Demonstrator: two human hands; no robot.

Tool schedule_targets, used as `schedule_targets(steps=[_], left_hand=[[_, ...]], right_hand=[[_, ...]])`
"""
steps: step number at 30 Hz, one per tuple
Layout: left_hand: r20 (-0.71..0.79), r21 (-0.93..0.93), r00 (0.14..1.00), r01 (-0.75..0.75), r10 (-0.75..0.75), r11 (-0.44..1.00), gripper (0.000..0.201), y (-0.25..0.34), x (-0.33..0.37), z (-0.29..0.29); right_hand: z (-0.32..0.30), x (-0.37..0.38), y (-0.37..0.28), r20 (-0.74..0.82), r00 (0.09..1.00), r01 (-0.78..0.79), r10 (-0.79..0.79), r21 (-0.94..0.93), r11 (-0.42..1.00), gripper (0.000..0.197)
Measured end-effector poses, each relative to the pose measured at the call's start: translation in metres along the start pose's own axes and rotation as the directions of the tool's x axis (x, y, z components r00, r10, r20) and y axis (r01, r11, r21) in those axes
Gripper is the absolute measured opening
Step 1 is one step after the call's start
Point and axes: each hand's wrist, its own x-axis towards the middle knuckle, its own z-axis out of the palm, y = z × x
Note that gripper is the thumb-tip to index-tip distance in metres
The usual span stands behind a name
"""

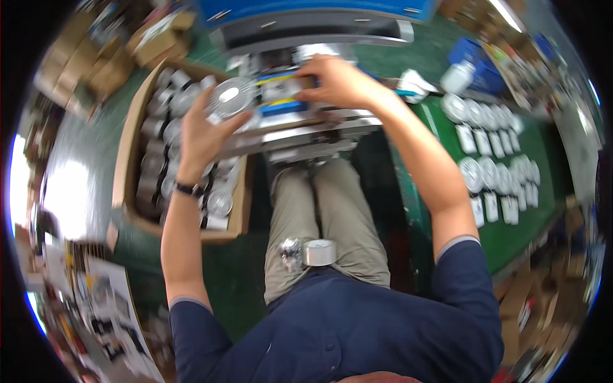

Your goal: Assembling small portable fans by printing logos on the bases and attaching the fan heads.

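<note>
My left hand [202,135] is closed around the round, grilled head of a small handheld fan [233,97], thumb and fingers on opposite sides of its rim. The fan's head sits at the left end of a blue and yellow holding fixture [283,108], and a pale part, apparently its handle, lies along the fixture. At the fixture's right end is my right hand [338,83], thumb and fingers bent in a pinch. What lies between those fingers is blurred. Above both hands hangs the grey and blue body of a machine [313,35].
A cardboard box [128,153] full of similar fans stands at my left. On the green table [440,191] to my right, several fans lie in two rows. Beyond them are a white bottle [457,78] and a blue bin [488,70]. A tape roll [319,253] rests on my lap.
</note>
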Motion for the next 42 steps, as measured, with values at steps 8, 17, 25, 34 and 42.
schedule_targets(steps=[8, 17, 25, 34, 42], left_hand=[[-0.207, 0.177, 0.951, -0.196, 0.231, 0.964, 0.077, 0.024, -0.008, -0.012], [-0.148, -0.02, 0.958, -0.251, 0.246, 0.968, 0.083, 0.071, -0.048, -0.007], [0.049, -0.133, 0.932, -0.35, 0.359, 0.927, 0.093, 0.147, -0.089, 0.062], [0.133, -0.426, 0.763, -0.532, 0.632, 0.732, 0.105, 0.19, -0.106, 0.111], [-0.647, 0.415, 0.276, -0.654, 0.711, 0.632, 0.044, 0.105, -0.005, -0.012]], right_hand=[[-0.012, -0.02, -0.023, -0.18, 0.983, 0.049, -0.041, 0.038, 0.998, 0.047], [-0.053, -0.113, -0.031, -0.045, 0.998, -0.021, 0.038, 0.344, 0.939, 0.049], [-0.066, -0.266, -0.018, -0.289, 0.946, -0.091, 0.144, 0.187, 0.978, 0.043], [-0.094, -0.395, -0.027, -0.425, 0.85, -0.263, 0.312, 0.17, 0.95, 0.04], [-0.149, -0.6, 0.045, -0.709, -0.105, -0.822, 0.697, 0.457, 0.341, 0.047]])
